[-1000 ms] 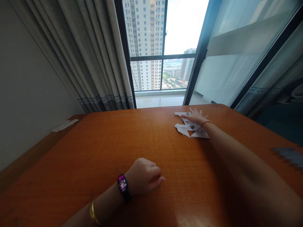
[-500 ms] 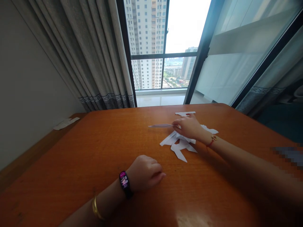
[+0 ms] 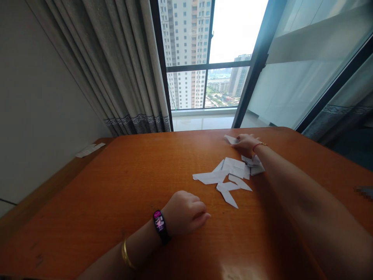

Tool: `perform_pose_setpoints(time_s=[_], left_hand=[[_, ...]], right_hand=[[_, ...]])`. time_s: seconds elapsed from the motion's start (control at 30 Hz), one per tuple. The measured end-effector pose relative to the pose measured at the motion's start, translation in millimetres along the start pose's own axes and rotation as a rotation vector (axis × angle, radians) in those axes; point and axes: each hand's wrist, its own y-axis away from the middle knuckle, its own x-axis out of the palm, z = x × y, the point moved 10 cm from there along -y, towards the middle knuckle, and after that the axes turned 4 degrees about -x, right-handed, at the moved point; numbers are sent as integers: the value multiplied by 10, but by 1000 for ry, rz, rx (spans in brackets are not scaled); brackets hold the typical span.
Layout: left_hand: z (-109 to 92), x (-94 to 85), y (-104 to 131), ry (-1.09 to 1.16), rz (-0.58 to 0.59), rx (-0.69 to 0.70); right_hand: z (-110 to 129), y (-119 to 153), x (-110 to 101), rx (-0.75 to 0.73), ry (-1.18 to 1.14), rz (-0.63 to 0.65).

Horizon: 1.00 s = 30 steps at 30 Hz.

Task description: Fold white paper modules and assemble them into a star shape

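Note:
Near the far edge of the wooden table (image 3: 140, 167), my right hand (image 3: 245, 143) pinches a folded white paper piece (image 3: 231, 139) between thumb and fingers. Between me and that hand lies a loose pile of folded white paper pieces (image 3: 234, 167), some pointed, several overlapping. A pointed paper piece (image 3: 211, 177) forms the pile's left side. My left hand (image 3: 186, 213) rests on the table in front of the pile, fingers curled closed; nothing shows in them. It wears a dark smart band (image 3: 159, 222) and is apart from the papers.
Strips of white paper (image 3: 89, 150) lie on a ledge beyond the table's left side. Grey curtains (image 3: 125, 70) hang behind the table, beside a window (image 3: 208, 66). A blurred grey item (image 3: 364, 192) shows at the right edge.
My right hand has set a paper piece down on the pile and moved farther back to grasp the one near the far edge. My left hand keeps its curled pose.

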Motion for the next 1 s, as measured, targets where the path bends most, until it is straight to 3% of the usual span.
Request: perform_pose_setpoints(time_s=[0.17,0.3,0.37,0.5,0.57,0.67,0.77,0.87,0.93,1.0], left_hand=[[-32,28,-4,-4,18,16],[-20,13,-19,25,17,9],[-8,-1,-22,43,10,5],[3,4,-17,55,7,5],[1,23,-11,51,14,5],[-8,45,-6,49,27,6],[-13,51,-6,54,35,6],[-15,41,-8,66,32,9],[-13,31,-9,74,27,11],[-12,27,-10,79,25,13]], right_hand=[[267,125,-75,-22,-115,147],[664,513,-83,-189,-204,284],[750,722,-34,-251,-149,298],[613,971,81,-234,60,236],[527,1029,92,-214,42,221],[502,1085,-17,-191,-216,185],[628,1155,-129,-196,-513,180],[718,1188,-191,-214,-648,174],[583,1144,-241,-185,-624,114],[227,1072,-303,-67,-457,-1]])
